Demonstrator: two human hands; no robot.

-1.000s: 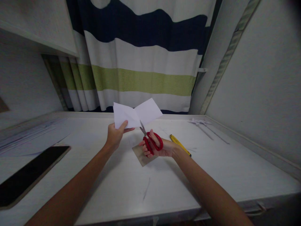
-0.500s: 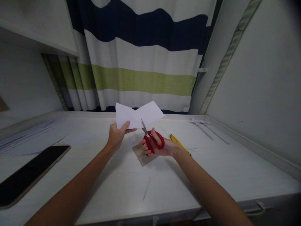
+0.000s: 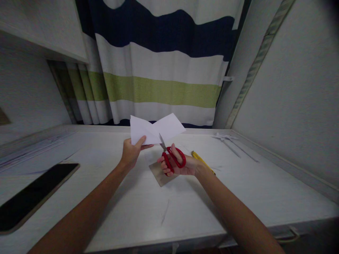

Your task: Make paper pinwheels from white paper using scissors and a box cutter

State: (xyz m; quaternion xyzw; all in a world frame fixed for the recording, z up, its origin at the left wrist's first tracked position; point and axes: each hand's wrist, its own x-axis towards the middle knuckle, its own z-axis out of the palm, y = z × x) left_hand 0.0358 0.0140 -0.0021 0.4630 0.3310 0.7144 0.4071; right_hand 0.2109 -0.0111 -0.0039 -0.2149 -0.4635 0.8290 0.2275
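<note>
My left hand [image 3: 132, 151] pinches a sheet of white paper [image 3: 143, 128] by its lower left part, thumb in front. The paper is held up above the desk, with a V-shaped dip in its top edge and its right part angled upward. In my right hand [image 3: 178, 164] is a pair of red-handled scissors [image 3: 164, 150], with thumb and fingers through the loops. The scissor blades stand apart at the paper's lower edge, one of them in front of the sheet. Beneath my right hand lies a flat grey-brown square piece [image 3: 161, 178], partly covered by the hand.
A yellow cutter-like tool [image 3: 203, 162] lies just past my right wrist. White paper scraps and thin strips [image 3: 227, 141] are at the back right. On the left are a dark phone [image 3: 34, 197] and a stack of paper sheets [image 3: 34, 150]. A striped curtain [image 3: 164, 91] hangs behind the desk.
Hardly anything differs. My right hand and the scissors have shifted very slightly to the right; the left hand and paper look the same.
</note>
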